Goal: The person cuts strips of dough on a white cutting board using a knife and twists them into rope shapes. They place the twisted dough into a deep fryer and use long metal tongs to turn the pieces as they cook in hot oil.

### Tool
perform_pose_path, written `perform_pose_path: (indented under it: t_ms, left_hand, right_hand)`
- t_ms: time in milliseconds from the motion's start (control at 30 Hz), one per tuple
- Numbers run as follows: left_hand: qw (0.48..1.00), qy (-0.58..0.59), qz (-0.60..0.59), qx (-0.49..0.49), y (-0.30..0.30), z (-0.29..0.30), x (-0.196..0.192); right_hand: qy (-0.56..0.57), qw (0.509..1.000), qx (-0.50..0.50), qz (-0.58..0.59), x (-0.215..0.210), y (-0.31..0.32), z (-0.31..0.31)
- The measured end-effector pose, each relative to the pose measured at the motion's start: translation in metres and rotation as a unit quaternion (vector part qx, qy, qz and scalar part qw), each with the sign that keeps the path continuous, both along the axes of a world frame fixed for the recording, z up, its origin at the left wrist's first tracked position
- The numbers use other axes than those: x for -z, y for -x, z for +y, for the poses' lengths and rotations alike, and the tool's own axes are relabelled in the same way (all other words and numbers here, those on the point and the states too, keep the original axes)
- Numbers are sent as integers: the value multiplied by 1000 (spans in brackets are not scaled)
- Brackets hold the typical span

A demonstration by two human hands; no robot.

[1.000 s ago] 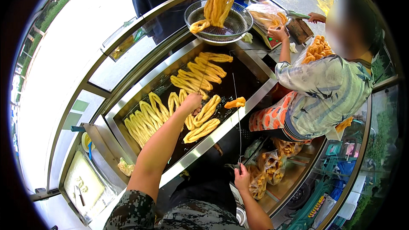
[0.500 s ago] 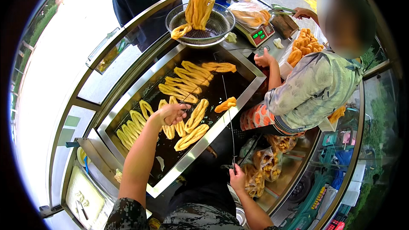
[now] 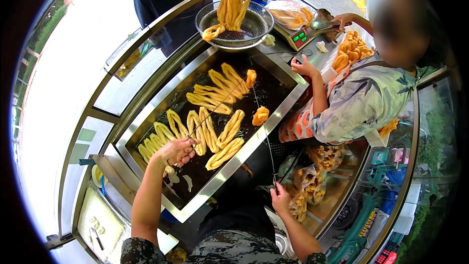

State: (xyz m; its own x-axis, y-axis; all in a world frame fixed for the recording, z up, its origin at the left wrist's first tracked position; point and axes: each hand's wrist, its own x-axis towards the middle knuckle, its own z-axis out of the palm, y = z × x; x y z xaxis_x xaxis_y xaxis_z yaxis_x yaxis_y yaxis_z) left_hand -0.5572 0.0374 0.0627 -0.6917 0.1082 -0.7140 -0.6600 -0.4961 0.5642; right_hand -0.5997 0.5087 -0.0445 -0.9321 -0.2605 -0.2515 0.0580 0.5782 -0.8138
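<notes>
My left hand (image 3: pixel 176 151) hovers over the near end of the steel fryer vat (image 3: pixel 146 117) and grips a long thin metal rod (image 3: pixel 215 110). My right hand (image 3: pixel 280 198), low beside the vat's right rim, grips a second thin rod (image 3: pixel 266 142). Both rods reach to a short golden dough piece (image 3: pixel 250 77) at the far side of the dark oil. Several long fried dough sticks (image 3: pixel 229 129) float in the oil. Another short piece (image 3: pixel 260 115) sits by the right rim.
A wire basket (image 3: pixel 254 29) of upright fried sticks stands at the vat's far end. A co-worker on the right rests a hand (image 3: pixel 303 66) on the rim and holds tongs (image 3: pixel 323 24) near a scale (image 3: pixel 299 37). Bagged fried dough (image 3: pixel 312 186) lies below. Another person (image 3: pixel 166 0) stands behind the glass.
My left hand has drawn back from the middle dough sticks toward the near-left end of the vat, with its rod now stretched to the far piece. My right hand stays low by the rim.
</notes>
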Motion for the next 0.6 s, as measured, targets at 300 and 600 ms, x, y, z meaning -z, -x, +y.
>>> perform_pose_path:
  t_ms: [300,600]
  left_hand:
    - [999,18,15,-28,-42,-21,-6]
    - [1000,4,-17,20,-74,-20,-63]
  right_hand:
    - [4,999,-27,22,-4,-2,12]
    - [-22,998,-63,18,-17,3,9]
